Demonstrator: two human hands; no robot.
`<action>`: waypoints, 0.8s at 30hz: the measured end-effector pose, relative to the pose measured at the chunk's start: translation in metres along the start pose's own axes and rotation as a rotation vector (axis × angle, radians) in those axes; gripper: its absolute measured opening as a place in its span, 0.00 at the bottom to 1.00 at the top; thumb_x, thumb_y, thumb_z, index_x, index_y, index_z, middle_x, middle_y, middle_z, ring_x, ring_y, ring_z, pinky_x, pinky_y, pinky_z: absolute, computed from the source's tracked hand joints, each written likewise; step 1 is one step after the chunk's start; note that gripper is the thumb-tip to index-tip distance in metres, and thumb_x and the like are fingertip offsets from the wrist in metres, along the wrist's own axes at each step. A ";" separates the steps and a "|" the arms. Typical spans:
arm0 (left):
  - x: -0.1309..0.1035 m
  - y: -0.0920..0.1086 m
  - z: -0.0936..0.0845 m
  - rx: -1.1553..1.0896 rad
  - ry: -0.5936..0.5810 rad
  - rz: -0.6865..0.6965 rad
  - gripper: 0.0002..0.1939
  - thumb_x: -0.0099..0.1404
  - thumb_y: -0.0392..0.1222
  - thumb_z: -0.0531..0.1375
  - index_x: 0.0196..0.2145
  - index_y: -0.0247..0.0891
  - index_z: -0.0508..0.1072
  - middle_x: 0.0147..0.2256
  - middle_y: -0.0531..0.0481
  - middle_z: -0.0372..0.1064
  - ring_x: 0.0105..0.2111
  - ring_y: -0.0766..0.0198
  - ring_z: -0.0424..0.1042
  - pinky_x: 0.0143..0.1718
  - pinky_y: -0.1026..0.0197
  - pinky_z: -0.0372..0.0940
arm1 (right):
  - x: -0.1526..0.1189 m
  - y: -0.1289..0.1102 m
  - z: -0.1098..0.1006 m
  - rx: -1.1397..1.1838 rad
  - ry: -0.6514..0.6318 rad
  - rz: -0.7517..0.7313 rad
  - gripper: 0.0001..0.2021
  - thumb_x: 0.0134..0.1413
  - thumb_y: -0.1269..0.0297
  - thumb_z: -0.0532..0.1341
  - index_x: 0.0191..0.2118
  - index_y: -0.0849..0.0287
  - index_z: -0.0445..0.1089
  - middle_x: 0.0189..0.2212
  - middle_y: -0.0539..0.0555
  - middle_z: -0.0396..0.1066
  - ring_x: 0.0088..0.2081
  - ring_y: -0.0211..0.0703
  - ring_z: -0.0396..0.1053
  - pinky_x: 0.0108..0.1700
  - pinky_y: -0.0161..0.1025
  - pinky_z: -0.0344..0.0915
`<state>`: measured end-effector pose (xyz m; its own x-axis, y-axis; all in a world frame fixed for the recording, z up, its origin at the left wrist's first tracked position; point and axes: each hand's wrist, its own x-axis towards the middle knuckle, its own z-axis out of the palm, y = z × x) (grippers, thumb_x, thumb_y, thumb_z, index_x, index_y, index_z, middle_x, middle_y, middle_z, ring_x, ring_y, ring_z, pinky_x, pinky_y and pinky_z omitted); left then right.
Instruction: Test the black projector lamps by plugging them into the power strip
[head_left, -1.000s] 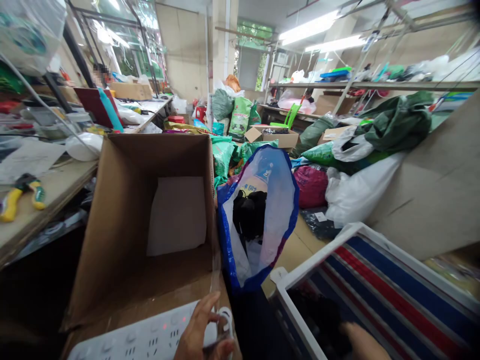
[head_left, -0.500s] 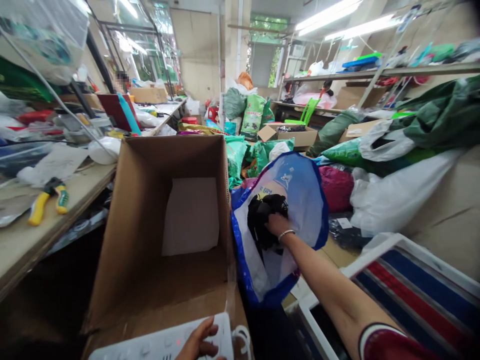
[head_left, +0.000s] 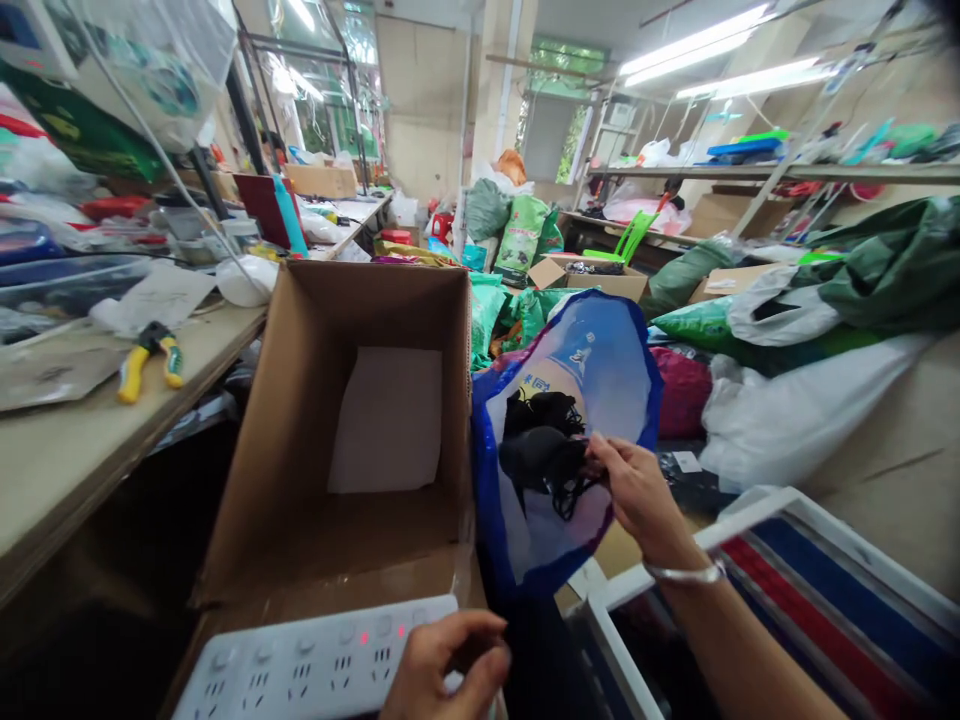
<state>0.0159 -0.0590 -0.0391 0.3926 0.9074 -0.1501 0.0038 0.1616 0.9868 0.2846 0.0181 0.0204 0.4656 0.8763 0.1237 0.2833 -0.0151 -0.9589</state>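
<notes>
Our right hand (head_left: pixel 636 498) pinches a black corded item (head_left: pixel 536 457) in the mouth of the blue-rimmed bag (head_left: pixel 615 365). Our left hand (head_left: pixel 439 668), half open, is at the white power strip's (head_left: pixel 304 668) end.

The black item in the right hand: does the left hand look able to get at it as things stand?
Probably yes. The left hand appears empty, and the black item is at the open mouth of the blue-rimmed bag; only the bag's rim seems to lie between.
</notes>
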 end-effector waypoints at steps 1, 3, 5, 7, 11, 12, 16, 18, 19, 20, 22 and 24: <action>0.004 0.011 0.009 -0.052 -0.044 -0.009 0.22 0.52 0.57 0.63 0.39 0.38 0.75 0.32 0.44 0.76 0.31 0.58 0.75 0.35 0.58 0.69 | -0.017 -0.010 0.006 0.047 -0.003 -0.005 0.20 0.49 0.45 0.60 0.23 0.58 0.69 0.27 0.56 0.75 0.26 0.44 0.70 0.29 0.39 0.66; 0.013 0.034 0.023 -0.181 -0.107 -0.063 0.27 0.50 0.58 0.65 0.41 0.35 0.74 0.31 0.44 0.76 0.27 0.61 0.73 0.30 0.60 0.68 | -0.050 -0.032 0.020 0.104 0.000 -0.028 0.17 0.50 0.48 0.61 0.24 0.57 0.70 0.39 0.59 0.76 0.31 0.48 0.72 0.34 0.44 0.68; 0.021 0.057 0.032 -0.319 -0.043 -0.142 0.31 0.49 0.60 0.65 0.41 0.32 0.72 0.31 0.43 0.75 0.24 0.62 0.72 0.27 0.62 0.67 | -0.081 -0.052 0.034 0.082 0.002 -0.083 0.14 0.52 0.51 0.60 0.25 0.56 0.71 0.46 0.59 0.73 0.38 0.53 0.72 0.38 0.47 0.68; 0.028 0.078 0.031 -0.475 0.081 -0.198 0.33 0.49 0.64 0.62 0.40 0.31 0.70 0.29 0.43 0.74 0.23 0.61 0.72 0.25 0.61 0.66 | -0.104 -0.064 0.045 0.043 -0.024 -0.185 0.12 0.53 0.53 0.60 0.25 0.54 0.71 0.49 0.58 0.72 0.43 0.57 0.71 0.40 0.48 0.68; 0.030 0.106 0.006 -0.618 0.213 -0.187 0.24 0.43 0.53 0.69 0.30 0.32 0.69 0.24 0.46 0.74 0.24 0.59 0.74 0.29 0.59 0.67 | -0.118 -0.065 0.051 -0.028 -0.325 -0.316 0.11 0.55 0.60 0.60 0.24 0.55 0.71 0.41 0.58 0.76 0.44 0.55 0.72 0.39 0.42 0.68; 0.028 0.109 -0.002 -0.609 0.236 -0.186 0.22 0.41 0.49 0.70 0.29 0.33 0.69 0.23 0.47 0.74 0.24 0.59 0.74 0.29 0.59 0.68 | -0.116 -0.063 0.050 -0.020 -0.402 -0.270 0.11 0.56 0.60 0.59 0.26 0.56 0.72 0.35 0.58 0.77 0.38 0.52 0.74 0.35 0.41 0.68; 0.017 0.104 -0.029 -0.495 0.219 -0.142 0.19 0.42 0.41 0.70 0.30 0.32 0.70 0.25 0.49 0.74 0.25 0.61 0.74 0.29 0.59 0.69 | -0.095 -0.054 0.049 0.198 -0.483 0.030 0.15 0.56 0.54 0.58 0.40 0.61 0.74 0.21 0.51 0.73 0.19 0.36 0.66 0.22 0.33 0.63; 0.010 0.099 -0.037 -0.473 0.183 -0.120 0.18 0.44 0.40 0.70 0.31 0.33 0.69 0.25 0.50 0.74 0.23 0.62 0.73 0.26 0.59 0.69 | -0.084 -0.048 0.052 0.325 -0.470 0.111 0.18 0.55 0.53 0.59 0.43 0.63 0.73 0.23 0.52 0.74 0.19 0.34 0.65 0.21 0.32 0.62; 0.006 0.098 -0.040 -0.472 0.164 -0.120 0.18 0.44 0.40 0.70 0.31 0.34 0.69 0.25 0.51 0.74 0.22 0.63 0.73 0.25 0.60 0.69 | -0.080 -0.044 0.053 0.367 -0.475 0.138 0.19 0.54 0.52 0.59 0.42 0.63 0.74 0.25 0.53 0.75 0.19 0.34 0.65 0.22 0.32 0.62; 0.003 0.098 -0.042 -0.475 0.145 -0.127 0.18 0.45 0.40 0.70 0.31 0.34 0.68 0.25 0.51 0.74 0.22 0.63 0.73 0.25 0.60 0.69 | -0.076 -0.040 0.053 0.395 -0.481 0.154 0.18 0.54 0.52 0.60 0.41 0.63 0.74 0.26 0.54 0.76 0.20 0.34 0.66 0.23 0.32 0.63; -0.004 0.101 -0.048 -0.487 0.131 -0.148 0.18 0.44 0.40 0.70 0.29 0.35 0.66 0.25 0.50 0.75 0.21 0.64 0.73 0.25 0.60 0.70 | -0.070 -0.033 0.047 0.417 -0.455 0.138 0.17 0.52 0.53 0.61 0.40 0.61 0.75 0.32 0.57 0.76 0.25 0.37 0.70 0.28 0.36 0.67; -0.011 0.106 -0.056 -0.496 0.154 -0.158 0.18 0.43 0.40 0.71 0.28 0.35 0.66 0.25 0.51 0.75 0.21 0.63 0.74 0.26 0.60 0.70 | -0.065 -0.030 0.033 0.449 -0.333 0.061 0.14 0.51 0.52 0.62 0.37 0.57 0.74 0.41 0.57 0.75 0.31 0.41 0.72 0.35 0.40 0.69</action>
<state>-0.0390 -0.0298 0.0639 0.2824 0.8978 -0.3380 -0.3972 0.4302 0.8107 0.2185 -0.0223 0.0327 0.1592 0.9861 0.0469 -0.1542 0.0718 -0.9854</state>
